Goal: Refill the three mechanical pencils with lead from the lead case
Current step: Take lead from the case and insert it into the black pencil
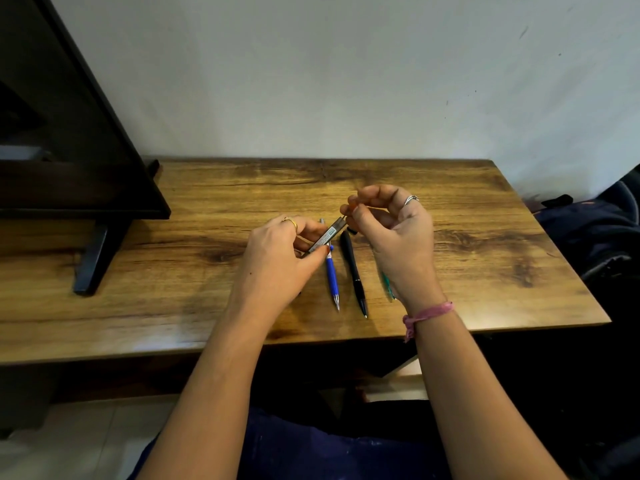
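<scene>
My left hand (277,252) grips the lead case (327,235) above the table (173,289), tilted up to the right. My right hand (388,226) pinches its far end. Below lie the blue pencil (332,277), the black pencil (353,268), and the green pencil (388,287), mostly hidden under my right wrist.

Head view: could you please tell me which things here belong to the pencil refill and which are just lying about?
Job: lead case in the left hand, right hand at its tip; blue pencil, black pencil, green pencil.

Lying about: dark monitor, dark bag.
</scene>
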